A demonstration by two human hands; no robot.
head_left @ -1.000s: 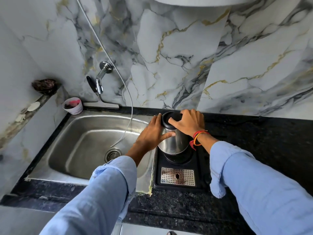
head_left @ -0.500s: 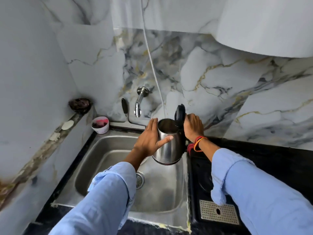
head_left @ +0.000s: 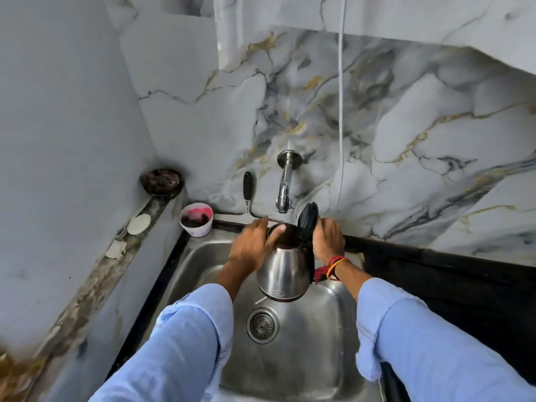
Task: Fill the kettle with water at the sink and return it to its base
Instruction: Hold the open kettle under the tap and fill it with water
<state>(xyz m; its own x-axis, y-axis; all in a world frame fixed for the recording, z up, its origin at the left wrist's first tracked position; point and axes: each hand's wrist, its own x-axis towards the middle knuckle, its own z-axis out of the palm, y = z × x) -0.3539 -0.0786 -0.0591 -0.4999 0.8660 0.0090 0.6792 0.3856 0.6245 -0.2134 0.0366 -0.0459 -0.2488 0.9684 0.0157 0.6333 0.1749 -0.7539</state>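
Head view: the kettle [head_left: 282, 271] hangs over the sink [head_left: 290, 358], above and just past the drain [head_left: 263, 325], held off the basin floor between both hands. Its lid [head_left: 308, 221] stands flipped up on the right side of the rim, so the mouth is open. The tap [head_left: 283, 192] juts from the wall at 12 o'clock from the kettle, its spout end just beyond and above the mouth; no water shows running. That gap is what the coming move turns on, in my judgement: the mouth has to go a little further toward 12 o'clock to sit under the spout.

The kettle's long axis is near upright, tipped slightly so the base swings toward the person.

The right hand [head_left: 327, 242], at 3 o'clock from the kettle, is clenched around the handle, which it mostly hides. A red and orange thread [head_left: 333, 266] circles that wrist. The left hand [head_left: 251, 248], at 9 o'clock, lies fairly open against the steel wall with the thumb reaching to the rim; it is blurred, so how firmly it presses I cannot tell. It is the nearer hand to the tap.

A cup [head_left: 197, 220] sits at 10 o'clock on the sink's corner, well clear. The kettle's base is out of view.
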